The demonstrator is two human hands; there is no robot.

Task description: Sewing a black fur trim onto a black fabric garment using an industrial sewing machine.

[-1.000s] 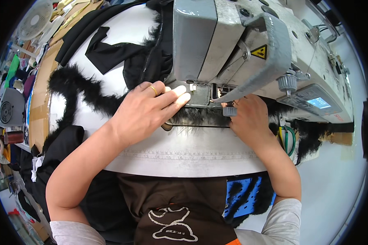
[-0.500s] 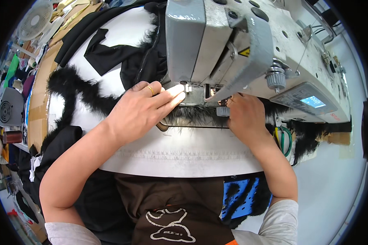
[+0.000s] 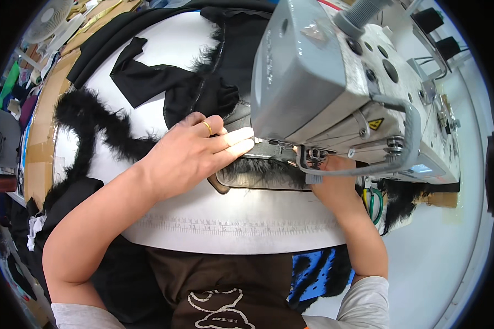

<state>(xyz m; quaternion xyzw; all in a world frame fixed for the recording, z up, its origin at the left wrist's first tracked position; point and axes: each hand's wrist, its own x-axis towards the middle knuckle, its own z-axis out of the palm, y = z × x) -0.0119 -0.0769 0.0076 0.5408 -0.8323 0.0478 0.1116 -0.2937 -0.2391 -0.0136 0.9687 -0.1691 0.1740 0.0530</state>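
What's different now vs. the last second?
Mainly the viewpoint: the camera shifted, so the sewing machine appears turned, its screen more edge-on, and the ruler scale sits lower in the picture. No visible new grasp or release. Unchanged: left hand and right hand either side of the needle area; black fur strip on the table's left.

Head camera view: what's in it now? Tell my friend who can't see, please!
A person's left hand rests on dark material at a grey-and-white sewing machine, and the right hand is partly hidden by the machine. A fluffy black strip lies on the white table to the left.
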